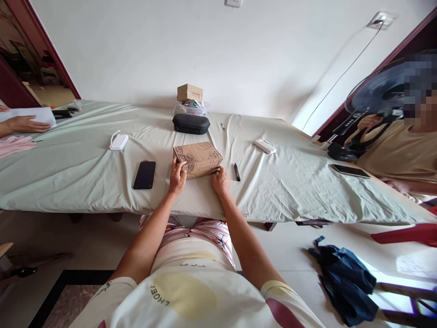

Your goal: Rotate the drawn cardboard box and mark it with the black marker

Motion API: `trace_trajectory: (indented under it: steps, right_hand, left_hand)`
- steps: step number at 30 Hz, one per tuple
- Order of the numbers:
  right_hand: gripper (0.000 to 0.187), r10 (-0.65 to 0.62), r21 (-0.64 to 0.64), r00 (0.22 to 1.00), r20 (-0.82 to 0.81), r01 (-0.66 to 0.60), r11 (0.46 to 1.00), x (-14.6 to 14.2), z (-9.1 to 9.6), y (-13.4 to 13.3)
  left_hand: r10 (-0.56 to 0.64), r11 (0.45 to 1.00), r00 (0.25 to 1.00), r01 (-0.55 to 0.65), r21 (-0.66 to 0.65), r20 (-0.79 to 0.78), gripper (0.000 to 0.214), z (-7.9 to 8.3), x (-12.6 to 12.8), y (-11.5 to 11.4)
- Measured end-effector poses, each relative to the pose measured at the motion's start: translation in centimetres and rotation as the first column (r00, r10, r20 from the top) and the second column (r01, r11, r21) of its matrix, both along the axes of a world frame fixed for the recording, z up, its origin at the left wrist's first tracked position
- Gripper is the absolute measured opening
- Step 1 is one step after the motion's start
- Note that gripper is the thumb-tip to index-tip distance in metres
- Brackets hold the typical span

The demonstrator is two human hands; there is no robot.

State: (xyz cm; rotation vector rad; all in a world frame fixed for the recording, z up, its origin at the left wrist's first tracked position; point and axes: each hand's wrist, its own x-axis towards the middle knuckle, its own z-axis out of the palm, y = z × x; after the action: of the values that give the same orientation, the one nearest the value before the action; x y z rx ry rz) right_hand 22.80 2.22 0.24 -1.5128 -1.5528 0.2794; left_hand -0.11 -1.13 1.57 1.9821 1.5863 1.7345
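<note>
A brown cardboard box [197, 157] with dark flower line drawings sits on the cloth-covered table in front of me, slightly tilted. My left hand [177, 176] grips its near left corner, fingers bent over the side. At the near right corner, my right hand [221, 181] holds the box with curled fingers, partly hidden under its edge. A black marker [236, 171] lies just right of my right hand. To the left of my left hand is a dark smartphone [144, 175]. Behind the box stands a black zip case [190, 124].
Beyond the case, a small carton [190, 92] rests on a clear plastic tub [191, 108]. White power banks lie left [119, 141] and right [264, 146]. Another person's hand [29, 124] holds paper at far left. A person [396, 150] sits at right beside a tablet [350, 171].
</note>
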Motion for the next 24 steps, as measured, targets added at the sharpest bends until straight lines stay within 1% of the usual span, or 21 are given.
trace_trajectory:
  steps: [2, 5, 7, 9, 11, 12, 14, 16, 18, 21, 24]
  right_hand:
    - [0.056, -0.025, -0.025, 0.998, 0.051, 0.026, 0.999, -0.1, 0.0, -0.1]
    - [0.053, -0.019, 0.01, 0.997, 0.079, 0.018, 1.0, -0.2, -0.2, -0.3]
    - [0.05, -0.01, 0.025, 0.996, 0.094, 0.007, 1.0, -0.1, -0.3, -0.4]
    - [0.049, -0.009, 0.013, 0.994, 0.112, 0.008, 1.0, -0.1, -0.3, -0.5]
    - [0.054, -0.013, 0.001, 0.993, 0.119, 0.013, 1.0, -0.1, -0.1, -0.6]
    - [0.059, -0.015, 0.01, 0.993, 0.113, 0.014, 1.0, -0.2, 0.0, -0.8]
    - [0.072, -0.018, 0.065, 0.996, 0.087, 0.013, 0.998, -0.4, 0.5, -1.1]
    - [0.085, -0.031, 0.143, 0.997, 0.07, 0.021, 0.989, -0.9, 1.0, -1.6]
    - [0.095, -0.058, 0.19, 0.994, 0.088, 0.04, 0.981, -1.5, 1.6, -2.2]
    - [0.101, -0.093, 0.19, 0.986, 0.14, 0.065, 0.98, -2.2, 2.2, -2.9]
    - [0.101, -0.098, 0.185, 0.982, 0.162, 0.067, 0.98, -2.4, 2.3, -3.2]
  left_hand:
    - [0.001, 1.0, 1.0, -0.001, 0.006, -0.005, 0.045, -0.2, 0.1, 0.2]
    - [0.021, 1.0, 1.0, -0.021, -0.008, 0.003, 0.067, -0.9, 0.3, 0.5]
    - [0.079, 0.995, 0.996, -0.077, -0.07, 0.029, 0.077, -1.5, 0.5, 0.7]
    - [0.166, 0.973, 0.985, -0.157, -0.172, 0.041, 0.077, -2.0, 0.7, 0.9]
    - [0.224, 0.943, 0.975, -0.213, -0.254, 0.014, 0.074, -2.1, 0.8, 1.0]
    - [0.229, 0.937, 0.973, -0.222, -0.269, -0.006, 0.075, -2.0, 0.9, 0.9]
    - [0.211, 0.946, 0.977, -0.214, -0.245, -0.038, 0.084, -1.5, 1.0, 0.5]
    - [0.205, 0.958, 0.977, -0.213, -0.191, -0.059, 0.1, -0.8, 1.2, 0.0]
    - [0.242, 0.955, 0.967, -0.251, -0.159, -0.075, 0.115, -0.1, 1.5, -0.6]
    - [0.322, 0.929, 0.942, -0.333, -0.159, -0.094, 0.124, 0.7, 2.1, -1.3]
    - [0.362, 0.913, 0.924, -0.378, -0.156, -0.122, 0.122, 1.1, 2.5, -1.6]
